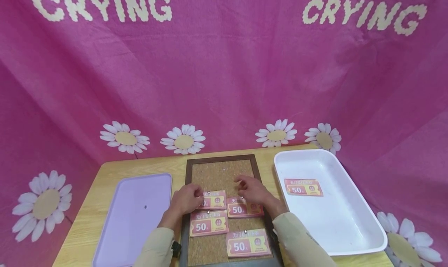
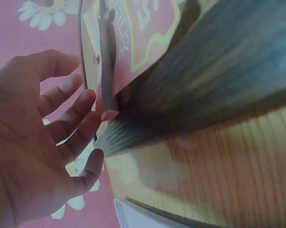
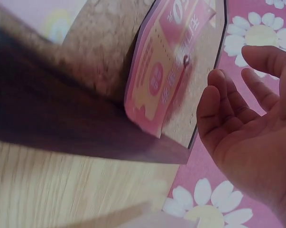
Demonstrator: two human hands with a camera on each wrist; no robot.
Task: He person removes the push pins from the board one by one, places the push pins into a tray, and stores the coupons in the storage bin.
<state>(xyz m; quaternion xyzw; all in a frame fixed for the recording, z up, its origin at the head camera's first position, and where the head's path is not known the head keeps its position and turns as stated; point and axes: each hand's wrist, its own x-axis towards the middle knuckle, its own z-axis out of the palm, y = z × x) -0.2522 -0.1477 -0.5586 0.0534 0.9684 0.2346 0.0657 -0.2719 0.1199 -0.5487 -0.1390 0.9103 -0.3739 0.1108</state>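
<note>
A brown-framed cork board lies on the table with several pink-and-yellow "50" coupons on it, a small pin at the top of each. My left hand is at the left end of the upper-left coupon and covers part of it; its fingers are loosely bent with nothing between them. Over the board's right half, my right hand hovers just above the right-hand coupon, fingers relaxed and holding nothing. Closer to me are a lower-left coupon and a lower-right coupon.
A white tray on the right holds one more coupon. To the left lies a shallow purple tray with one small dark item in it. Behind the wooden table hangs a pink flowered cloth.
</note>
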